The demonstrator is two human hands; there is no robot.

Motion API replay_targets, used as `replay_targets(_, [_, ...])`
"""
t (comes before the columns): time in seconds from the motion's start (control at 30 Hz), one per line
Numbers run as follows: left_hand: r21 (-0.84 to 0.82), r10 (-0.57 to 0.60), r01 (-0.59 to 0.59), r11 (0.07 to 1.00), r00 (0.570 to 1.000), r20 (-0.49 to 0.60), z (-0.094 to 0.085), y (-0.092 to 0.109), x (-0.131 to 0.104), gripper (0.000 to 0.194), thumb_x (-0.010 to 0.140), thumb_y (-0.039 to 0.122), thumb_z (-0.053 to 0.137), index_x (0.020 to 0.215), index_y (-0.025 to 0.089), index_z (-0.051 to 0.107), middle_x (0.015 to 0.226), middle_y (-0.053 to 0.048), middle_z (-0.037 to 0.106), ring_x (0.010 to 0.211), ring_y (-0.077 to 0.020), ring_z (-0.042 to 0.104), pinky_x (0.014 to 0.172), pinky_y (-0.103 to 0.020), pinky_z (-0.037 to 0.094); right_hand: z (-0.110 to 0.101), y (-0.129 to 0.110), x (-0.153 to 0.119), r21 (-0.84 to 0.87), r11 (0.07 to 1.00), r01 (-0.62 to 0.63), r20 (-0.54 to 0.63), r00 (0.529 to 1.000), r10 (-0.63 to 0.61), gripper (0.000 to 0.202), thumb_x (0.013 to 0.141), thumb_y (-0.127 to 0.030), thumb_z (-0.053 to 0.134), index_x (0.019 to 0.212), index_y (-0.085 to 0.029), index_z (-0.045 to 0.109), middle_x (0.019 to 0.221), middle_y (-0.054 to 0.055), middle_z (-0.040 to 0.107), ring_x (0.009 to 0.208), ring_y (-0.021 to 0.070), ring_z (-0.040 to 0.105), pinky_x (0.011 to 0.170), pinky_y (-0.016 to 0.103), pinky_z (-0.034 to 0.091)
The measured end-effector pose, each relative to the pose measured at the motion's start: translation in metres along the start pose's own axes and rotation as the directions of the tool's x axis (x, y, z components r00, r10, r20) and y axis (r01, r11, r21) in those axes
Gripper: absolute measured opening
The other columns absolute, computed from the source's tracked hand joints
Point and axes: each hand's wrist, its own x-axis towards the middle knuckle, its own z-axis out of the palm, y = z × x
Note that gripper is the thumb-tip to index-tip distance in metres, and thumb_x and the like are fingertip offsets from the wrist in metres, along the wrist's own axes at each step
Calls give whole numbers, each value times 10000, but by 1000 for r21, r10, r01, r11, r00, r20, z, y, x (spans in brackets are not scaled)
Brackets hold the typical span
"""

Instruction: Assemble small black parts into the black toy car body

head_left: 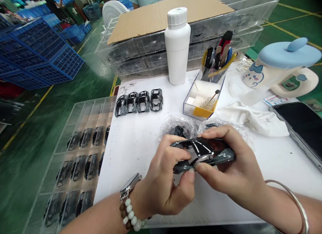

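Observation:
Both my hands hold one dark grey toy car body point(204, 153) just above the white table point(136, 140). My left hand point(166, 180) grips its left end, thumb pressed against the lower edge. My right hand point(233, 170) wraps the right end, with fingers over the top and thumb underneath. Behind the car lie clear plastic bags point(179, 126) with small dark parts inside. Several finished grey car bodies point(139, 102) stand in a row further back on the table.
A clear compartment tray point(83, 150) with several car bodies sits to the left. Behind stand a white bottle point(177, 46), a clear box point(203, 100) with tools, stacked clear trays under cardboard point(166, 16), a white cloth point(251, 115), a blue-lidded jug point(281, 69) and a phone point(302, 123).

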Motion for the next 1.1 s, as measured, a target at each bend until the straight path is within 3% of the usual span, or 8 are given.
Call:
replay_targets(0.33, [-58,57,-54,997,997,43,-4,-5,4,333,737,140,511,1053,176,412,1080,-130,472,1000,-245,508,772,-426,518,-5,0,1,59,993,106,101,989,-112,484,644,-178,724,1044,-245,461,975,65,527,835,231,562,643,358,494])
replay_targets(0.7, [-98,-35,33,995,999,-24,-1,-2,3,318,717,173,573,1004,197,437,999,-83,504,951,-229,533,764,-403,512,-13,3,-2,26,995,97,195,976,-100,485,714,-123,644,1127,-246,422,1052,68,482,916,229,512,692,338,474])
replay_targets(0.97, [-106,-49,46,993,998,-26,0,-2,4,318,702,166,589,978,191,433,1013,-83,485,915,-202,537,729,-359,510,-12,3,-2,32,996,80,185,979,-85,448,721,-140,656,1096,-241,433,1056,62,491,931,211,520,675,302,488])
replay_targets(1.1, [-95,-85,85,992,996,0,1,-2,2,325,711,137,570,994,198,424,1032,-81,482,922,-203,536,756,-377,501,-10,1,0,28,998,50,151,987,-54,421,715,-176,697,1053,-246,457,988,39,552,825,173,562,626,265,508])
